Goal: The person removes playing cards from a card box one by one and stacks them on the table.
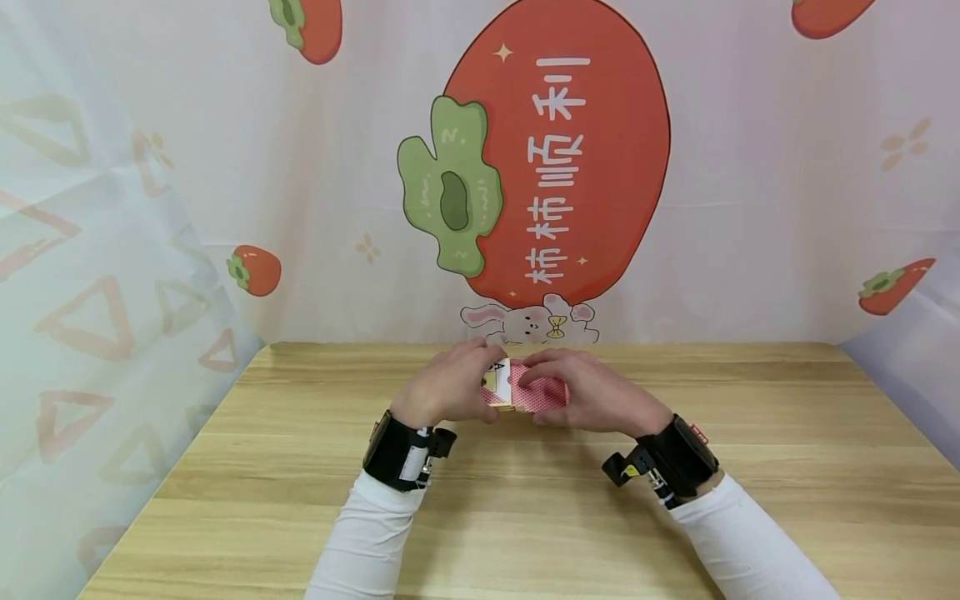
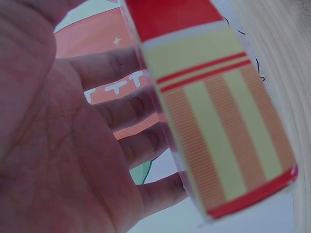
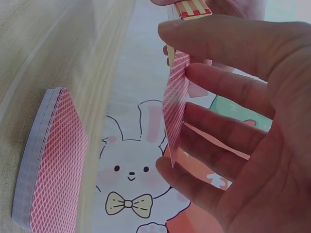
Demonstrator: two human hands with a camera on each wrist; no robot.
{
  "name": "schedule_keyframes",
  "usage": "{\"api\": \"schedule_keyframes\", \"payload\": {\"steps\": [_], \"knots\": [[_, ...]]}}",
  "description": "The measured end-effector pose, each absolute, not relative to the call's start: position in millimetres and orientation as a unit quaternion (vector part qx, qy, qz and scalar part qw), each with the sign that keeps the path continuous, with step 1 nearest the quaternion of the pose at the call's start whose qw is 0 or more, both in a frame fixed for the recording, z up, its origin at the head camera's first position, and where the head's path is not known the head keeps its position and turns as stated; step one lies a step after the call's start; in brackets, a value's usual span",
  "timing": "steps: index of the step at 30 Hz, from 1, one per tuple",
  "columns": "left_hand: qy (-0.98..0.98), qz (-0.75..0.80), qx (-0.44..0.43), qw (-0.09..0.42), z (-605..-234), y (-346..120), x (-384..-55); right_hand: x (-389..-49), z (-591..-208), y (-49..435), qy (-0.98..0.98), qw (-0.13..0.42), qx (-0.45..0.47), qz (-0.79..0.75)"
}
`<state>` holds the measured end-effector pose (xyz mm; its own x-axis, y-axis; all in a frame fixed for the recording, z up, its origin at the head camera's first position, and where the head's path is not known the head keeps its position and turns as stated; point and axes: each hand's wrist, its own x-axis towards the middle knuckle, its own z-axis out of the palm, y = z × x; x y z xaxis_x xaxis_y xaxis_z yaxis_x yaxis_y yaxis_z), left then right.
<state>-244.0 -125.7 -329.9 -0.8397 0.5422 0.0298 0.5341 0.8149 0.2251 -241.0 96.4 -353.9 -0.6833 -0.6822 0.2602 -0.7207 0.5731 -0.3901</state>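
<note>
My left hand [image 1: 448, 385] grips a playing-card box [image 2: 218, 126] with red bands, yellow and brown stripes. Its fingers [image 2: 131, 109] lie against one long side of the box. In the head view, a white panel with an "A" [image 1: 504, 382] shows between the two hands. My right hand [image 1: 588, 390] pinches a thin, red-patterned playing card [image 3: 176, 104] between thumb and fingers. The card is slightly bent and reaches up to the end of the box; whether it enters the box is hidden. A deck of playing cards [image 3: 53, 165] lies on the table beside the right hand.
The wooden table [image 1: 300, 500] ends at a white cloth backdrop [image 1: 337, 167] printed with persimmons and a rabbit [image 3: 133, 170]. Black camera straps [image 1: 401, 454] sit on both wrists.
</note>
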Motion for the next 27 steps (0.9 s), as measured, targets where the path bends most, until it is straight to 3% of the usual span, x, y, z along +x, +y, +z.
{"api": "schedule_keyframes", "payload": {"steps": [18, 27], "knots": [[0.955, 0.115, 0.272, 0.021, -330, -127, -244, -243, -352, 101, -0.886, 0.037, 0.386, 0.254], [0.956, 0.121, 0.269, 0.011, -329, -132, -247, -245, -347, 113, -0.901, 0.006, 0.349, 0.259]]}}
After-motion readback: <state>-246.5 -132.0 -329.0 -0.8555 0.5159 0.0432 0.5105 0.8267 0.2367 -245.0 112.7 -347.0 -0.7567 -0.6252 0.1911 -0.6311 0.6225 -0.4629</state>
